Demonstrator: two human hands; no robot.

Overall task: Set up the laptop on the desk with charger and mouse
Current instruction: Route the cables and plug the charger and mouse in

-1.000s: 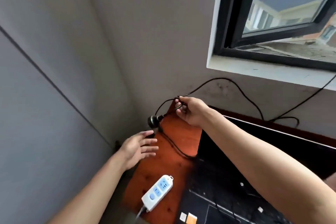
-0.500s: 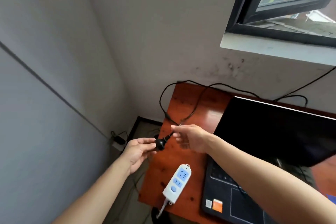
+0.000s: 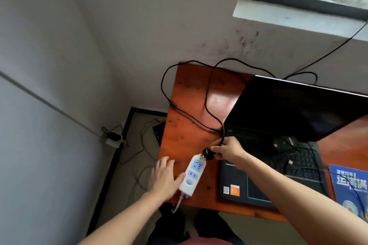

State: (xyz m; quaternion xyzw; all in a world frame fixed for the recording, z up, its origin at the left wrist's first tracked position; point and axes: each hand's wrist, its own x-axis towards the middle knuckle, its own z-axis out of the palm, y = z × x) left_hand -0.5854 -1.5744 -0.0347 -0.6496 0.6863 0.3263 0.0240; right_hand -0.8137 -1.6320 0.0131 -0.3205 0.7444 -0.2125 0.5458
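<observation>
An open black laptop stands on the reddish wooden desk. A black mouse with its cable lies on the keyboard. My right hand is shut on the charger's black plug, held at the far end of a white power strip with blue sockets. My left hand rests flat beside the strip, thumb against its left side. The black charger cable loops over the back of the desk.
A blue mouse pad lies at the right of the laptop. Left of the desk, on the floor, are a wall socket with an adapter and loose cables. A window sill juts out above the desk.
My right hand has brought the plug down from mid-air to the top end of the power strip. My left hand dropped onto the desk beside the strip. The view tilted downward.
</observation>
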